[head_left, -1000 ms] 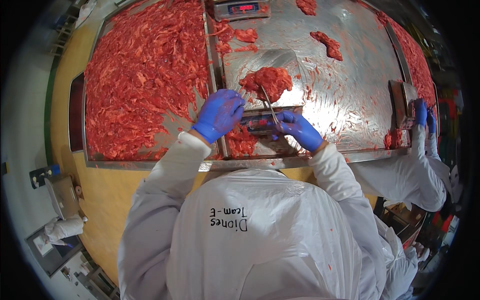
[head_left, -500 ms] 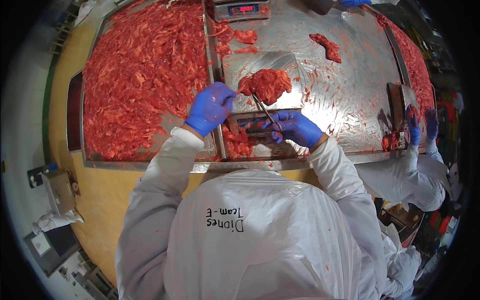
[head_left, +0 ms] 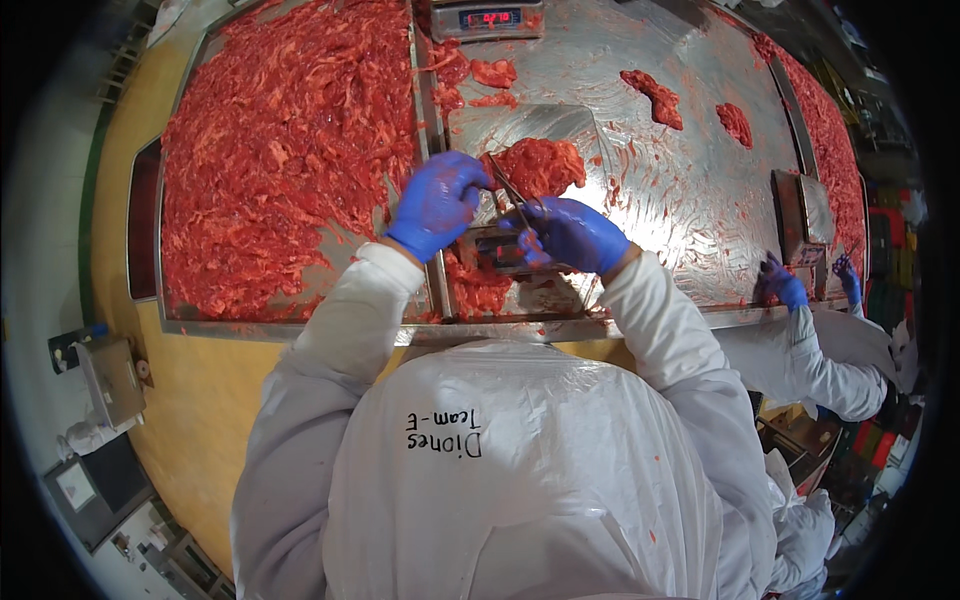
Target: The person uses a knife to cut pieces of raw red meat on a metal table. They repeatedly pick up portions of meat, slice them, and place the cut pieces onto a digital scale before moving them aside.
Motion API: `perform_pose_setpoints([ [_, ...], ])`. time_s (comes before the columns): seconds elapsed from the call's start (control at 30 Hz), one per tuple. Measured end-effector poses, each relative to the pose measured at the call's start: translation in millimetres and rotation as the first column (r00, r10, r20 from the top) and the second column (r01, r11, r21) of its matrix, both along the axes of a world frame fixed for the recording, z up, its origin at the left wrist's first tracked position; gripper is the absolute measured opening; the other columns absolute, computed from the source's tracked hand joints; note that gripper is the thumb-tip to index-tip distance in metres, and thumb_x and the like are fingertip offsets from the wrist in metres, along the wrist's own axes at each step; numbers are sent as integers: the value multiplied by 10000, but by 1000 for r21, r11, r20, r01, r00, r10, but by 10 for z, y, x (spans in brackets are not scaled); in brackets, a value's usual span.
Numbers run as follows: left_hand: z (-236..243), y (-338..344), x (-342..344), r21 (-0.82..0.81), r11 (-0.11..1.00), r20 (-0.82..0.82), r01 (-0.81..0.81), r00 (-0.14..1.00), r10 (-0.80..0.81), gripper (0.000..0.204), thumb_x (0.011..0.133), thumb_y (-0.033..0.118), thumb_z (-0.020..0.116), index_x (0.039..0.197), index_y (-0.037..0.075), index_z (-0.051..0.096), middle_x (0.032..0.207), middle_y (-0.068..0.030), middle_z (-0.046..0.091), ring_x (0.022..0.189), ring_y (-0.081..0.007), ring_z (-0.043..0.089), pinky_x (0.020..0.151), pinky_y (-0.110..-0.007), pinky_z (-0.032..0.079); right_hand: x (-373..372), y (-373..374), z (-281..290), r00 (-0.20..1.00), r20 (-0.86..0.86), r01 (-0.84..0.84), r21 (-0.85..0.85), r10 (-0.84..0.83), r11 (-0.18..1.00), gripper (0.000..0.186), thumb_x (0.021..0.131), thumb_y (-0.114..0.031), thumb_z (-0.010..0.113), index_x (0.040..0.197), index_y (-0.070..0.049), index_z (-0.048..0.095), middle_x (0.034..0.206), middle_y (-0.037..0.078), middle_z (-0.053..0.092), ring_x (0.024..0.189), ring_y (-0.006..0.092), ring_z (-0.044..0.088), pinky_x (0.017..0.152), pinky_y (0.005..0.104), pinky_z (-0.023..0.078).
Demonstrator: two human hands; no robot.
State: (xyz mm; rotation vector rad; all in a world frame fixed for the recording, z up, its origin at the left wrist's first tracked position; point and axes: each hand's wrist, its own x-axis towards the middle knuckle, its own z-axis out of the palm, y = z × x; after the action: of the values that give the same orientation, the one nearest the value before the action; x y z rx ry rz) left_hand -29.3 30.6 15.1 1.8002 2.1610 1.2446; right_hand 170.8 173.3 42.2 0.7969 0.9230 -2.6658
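My left hand [head_left: 433, 205], in a blue glove, has its fingers closed at the left edge of a lump of red raw meat [head_left: 540, 165], pinching it. My gloved right hand [head_left: 570, 235] grips metal scissors [head_left: 510, 195], whose blades reach up to the meat's left side. The lump sits on the steel plate of a weighing scale [head_left: 530, 120]. The scale's display housing [head_left: 500, 255] is partly hidden by my right hand, with meat scraps [head_left: 475, 290] beside it.
A tray of meat trimmings [head_left: 280, 140] fills the left. A second scale [head_left: 485, 18] stands at the back. Small meat pieces [head_left: 655, 100] lie on the steel table [head_left: 700, 250]. At right are another scale [head_left: 800, 210], more meat [head_left: 830, 140] and a co-worker's gloved hands [head_left: 785, 285].
My left hand and the scissors have moved up closer to the lump. A meat piece has appeared at right on the table. The co-worker's hands have shifted toward the table's near edge.
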Motion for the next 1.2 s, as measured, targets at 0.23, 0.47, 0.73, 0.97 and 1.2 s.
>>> perform_pose_setpoints([
  [0.23,-114,-321,-72,-123,991,55,55,997,-48,184,786,15,624,928,90,716,930,-102,690,897,-332,668,819,-436,553,-76,30,-151,998,-8,-65,91,65,994,299,982,-179,670,1160,61,661,836,72,641,700,143,587,643,298,504],
  [0.47,40,-598,-66,-79,990,170,-119,977,131,266,840,37,643,1084,95,731,1209,-146,684,1179,-313,640,995,-395,525,-258,0,-102,1000,10,-25,205,24,978,290,976,-173,690,1167,44,673,837,77,654,685,138,600,664,298,532],
  [0.73,-553,-896,-453,-290,918,261,-272,900,349,337,820,69,686,1157,49,705,1201,-178,670,1178,-338,629,1012,-406,510,159,-695,-563,892,-28,-414,350,451,840,310,967,-141,710,1242,2,689,970,76,717,867,142,683,821,295,560],
  [0.97,-1045,-1756,-803,-525,833,423,-175,795,434,323,876,155,707,1173,28,694,1176,-180,677,1132,-317,654,978,-402,521,1346,165,-252,998,58,-32,469,5,883,137,911,-34,718,1036,-1,672,1045,115,741,991,221,724,931,368,569],
  [1.2,53,-229,-384,-399,898,-203,-184,973,109,787,852,472,760,1468,47,518,1576,-228,417,1450,-408,398,1183,-505,335,324,597,-80,816,-348,489,842,-462,230,315,903,-138,789,1147,-2,644,1058,89,703,950,151,661,887,295,519],
])
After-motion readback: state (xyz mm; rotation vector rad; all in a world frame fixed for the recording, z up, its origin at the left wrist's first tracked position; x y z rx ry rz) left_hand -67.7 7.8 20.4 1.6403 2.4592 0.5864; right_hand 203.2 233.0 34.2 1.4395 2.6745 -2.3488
